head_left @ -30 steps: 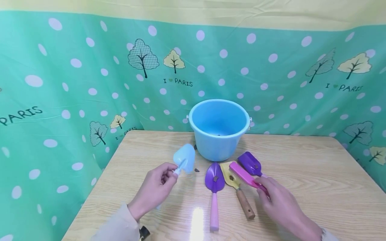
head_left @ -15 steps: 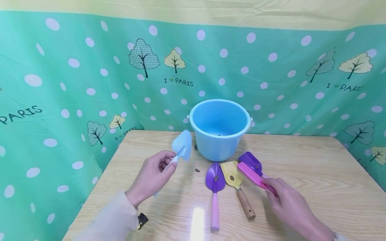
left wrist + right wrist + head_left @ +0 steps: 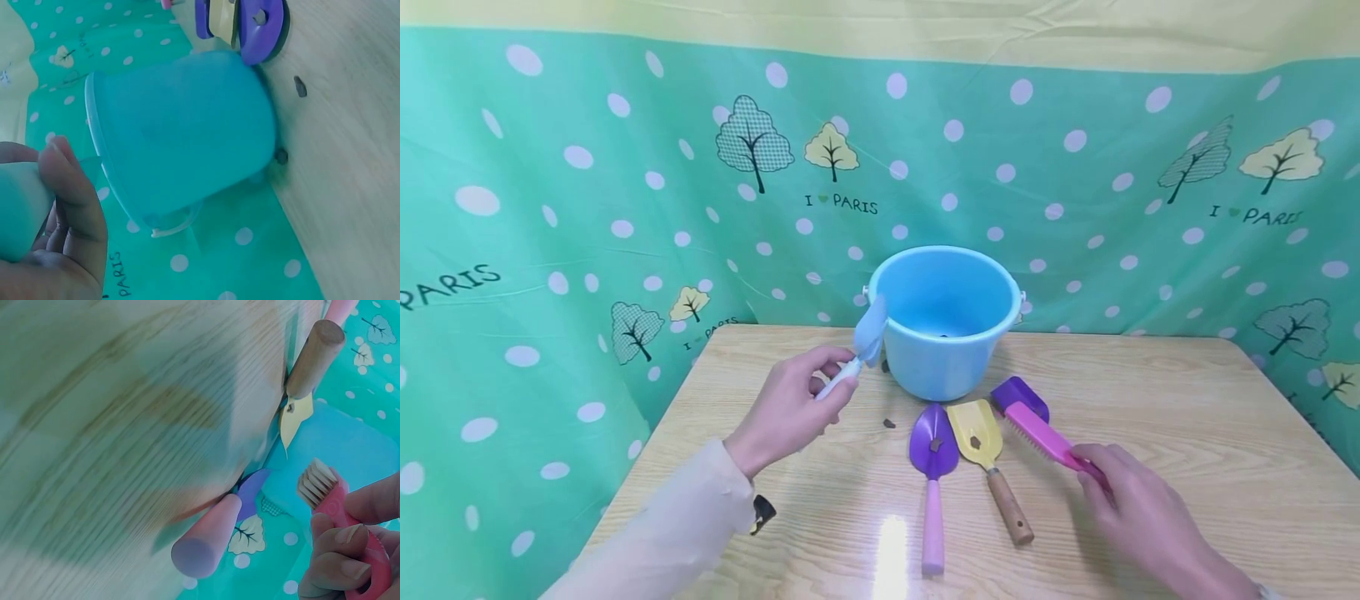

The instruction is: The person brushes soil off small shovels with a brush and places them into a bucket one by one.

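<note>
My left hand (image 3: 786, 412) grips a small light-blue trowel (image 3: 870, 333) by its handle. The blade is turned nearly on edge and overlaps the left rim of the light-blue bucket (image 3: 936, 367) in the head view. In my right hand (image 3: 1138, 512) is a pink brush (image 3: 1045, 435), bristles facing down and left, held over the purple square shovel (image 3: 1021, 396). Left of it lie a yellow shovel (image 3: 985, 429) with a wooden handle and a purple pointed trowel (image 3: 935, 475) with a pink handle. Each of these two carries a dark flake. The right wrist view shows the brush's bristles (image 3: 315, 484).
One dark flake (image 3: 889, 423) lies on the wooden table (image 3: 1157, 408) left of the purple trowel, another (image 3: 281, 155) by the bucket's base. A green dotted curtain (image 3: 1097, 167) hangs behind the table and along its left side.
My left hand has raised the light-blue trowel toward the bucket's rim and tipped its blade on edge. My right hand has drawn the brush rightward, from the yellow shovel to the purple square one.
</note>
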Demonstrator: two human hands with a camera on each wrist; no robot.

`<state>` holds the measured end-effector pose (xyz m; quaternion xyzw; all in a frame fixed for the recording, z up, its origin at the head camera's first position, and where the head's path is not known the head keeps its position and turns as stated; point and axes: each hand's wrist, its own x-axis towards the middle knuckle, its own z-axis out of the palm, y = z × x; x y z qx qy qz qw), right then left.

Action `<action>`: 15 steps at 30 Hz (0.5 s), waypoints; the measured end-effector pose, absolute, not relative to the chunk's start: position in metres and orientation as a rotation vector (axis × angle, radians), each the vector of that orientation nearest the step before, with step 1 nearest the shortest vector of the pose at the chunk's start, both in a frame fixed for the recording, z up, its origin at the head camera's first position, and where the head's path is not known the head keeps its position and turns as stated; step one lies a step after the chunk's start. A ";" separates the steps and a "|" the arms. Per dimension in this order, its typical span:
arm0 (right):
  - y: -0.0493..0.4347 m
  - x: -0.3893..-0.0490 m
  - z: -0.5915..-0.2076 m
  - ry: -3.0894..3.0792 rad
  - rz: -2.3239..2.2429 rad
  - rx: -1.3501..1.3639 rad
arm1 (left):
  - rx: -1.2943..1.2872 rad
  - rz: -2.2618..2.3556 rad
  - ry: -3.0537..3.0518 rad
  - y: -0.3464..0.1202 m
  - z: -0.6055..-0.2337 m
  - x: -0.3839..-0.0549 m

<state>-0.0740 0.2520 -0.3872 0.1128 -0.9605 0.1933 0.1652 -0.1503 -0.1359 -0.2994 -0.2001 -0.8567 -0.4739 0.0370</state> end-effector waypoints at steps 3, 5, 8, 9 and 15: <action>0.254 -0.074 -0.386 -2.758 0.554 0.304 | -0.645 -1.435 -2.653 -0.134 -0.296 -0.157; 0.255 -0.073 -0.385 -2.775 0.554 0.289 | -0.663 -1.386 -2.665 -0.133 -0.294 -0.162; 0.256 -0.073 -0.384 -2.801 0.560 0.265 | -0.673 -1.303 -2.687 -0.129 -0.290 -0.170; 0.257 -0.073 -0.384 -2.810 0.563 0.257 | -0.674 -1.287 -2.694 -0.128 -0.288 -0.173; 0.260 -0.072 -0.383 -2.835 0.555 0.228 | -0.703 -1.180 -2.734 -0.118 -0.276 -0.187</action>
